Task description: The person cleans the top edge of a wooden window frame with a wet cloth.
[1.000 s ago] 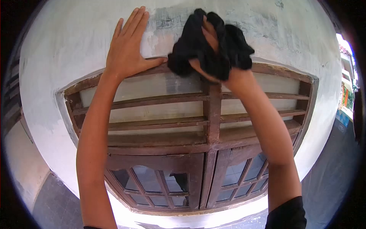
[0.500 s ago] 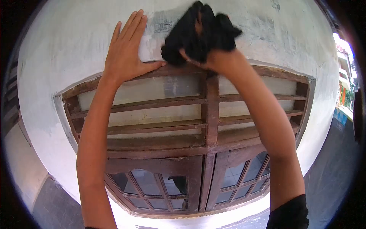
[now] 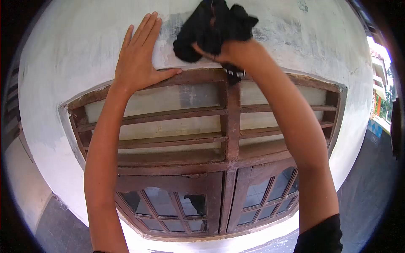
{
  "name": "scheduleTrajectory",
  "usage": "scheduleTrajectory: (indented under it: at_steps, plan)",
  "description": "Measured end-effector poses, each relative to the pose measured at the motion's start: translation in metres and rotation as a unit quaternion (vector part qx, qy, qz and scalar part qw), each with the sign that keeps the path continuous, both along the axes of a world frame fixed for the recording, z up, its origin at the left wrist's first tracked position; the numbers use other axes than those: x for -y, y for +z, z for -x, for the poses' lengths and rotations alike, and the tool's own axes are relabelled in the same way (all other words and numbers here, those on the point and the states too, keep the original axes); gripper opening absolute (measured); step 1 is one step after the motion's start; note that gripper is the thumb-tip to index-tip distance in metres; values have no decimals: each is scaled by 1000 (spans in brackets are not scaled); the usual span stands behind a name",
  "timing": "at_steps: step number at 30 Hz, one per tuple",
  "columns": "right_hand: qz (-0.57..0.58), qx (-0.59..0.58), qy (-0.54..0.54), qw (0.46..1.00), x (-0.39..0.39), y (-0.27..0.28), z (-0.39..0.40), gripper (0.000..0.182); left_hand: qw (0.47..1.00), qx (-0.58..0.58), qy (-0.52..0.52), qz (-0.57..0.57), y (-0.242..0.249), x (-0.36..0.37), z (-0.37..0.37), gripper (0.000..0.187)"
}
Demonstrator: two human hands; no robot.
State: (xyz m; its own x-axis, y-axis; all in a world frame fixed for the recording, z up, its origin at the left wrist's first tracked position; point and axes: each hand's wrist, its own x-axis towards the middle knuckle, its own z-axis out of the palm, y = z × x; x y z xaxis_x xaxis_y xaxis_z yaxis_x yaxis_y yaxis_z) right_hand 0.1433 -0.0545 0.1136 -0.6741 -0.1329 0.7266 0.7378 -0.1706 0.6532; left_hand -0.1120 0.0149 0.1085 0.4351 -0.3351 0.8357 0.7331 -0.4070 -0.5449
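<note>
My left hand [image 3: 138, 59] lies flat on the pale wall [image 3: 76, 55], fingers pointing up and thumb resting along the top edge of the brown wooden window frame [image 3: 192, 77]. To the right of it, my right hand [image 3: 234, 52] grips a bunched black cloth [image 3: 206, 31] against the wall just above the frame. Folds of the cloth cover most of its fingers, and one end of the cloth hangs over the frame's top edge. Grey smudges mark the wall around the cloth.
Below are horizontal wooden slats [image 3: 173, 114] and two glazed wooden shutters [image 3: 168, 202] with small panes. A grey floor [image 3: 363, 181] shows at the right, with a bright outdoor area beyond it.
My right hand and the black cloth have moved slightly up and to the left along the wall. My left hand stays in place.
</note>
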Motion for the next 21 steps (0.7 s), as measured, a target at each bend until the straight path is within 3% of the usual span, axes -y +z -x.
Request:
scheduleTrajectory:
  at_steps: [6,7,8,10,12,14,17,19,21]
  plan:
    - [43,36,12,998,-1,10,2,54,1000,-22,6,-14,3,1,4,117]
    - [-43,29,27,998,-7,-9,4,55,1000,-21,5,-16,6,3,8,117]
    - [-127,21,41,991,-9,-21,5,55,999,-39,13,-14,7,6,12,106]
    - [-148,40,16,988,-7,-18,2,54,998,-54,18,-15,14,10,23,96]
    - [-171,55,-9,984,-4,0,-3,52,995,-97,19,3,27,11,32,73]
    - [-6,97,49,994,1,36,-3,48,995,-88,29,-25,43,3,34,67]
    - [70,39,19,997,14,37,6,44,993,-44,15,-107,59,2,24,54]
    - [109,10,2,994,24,24,10,42,988,-1,58,142,64,9,21,74]
    - [60,31,-45,997,38,1,9,46,990,0,67,127,62,6,20,71]
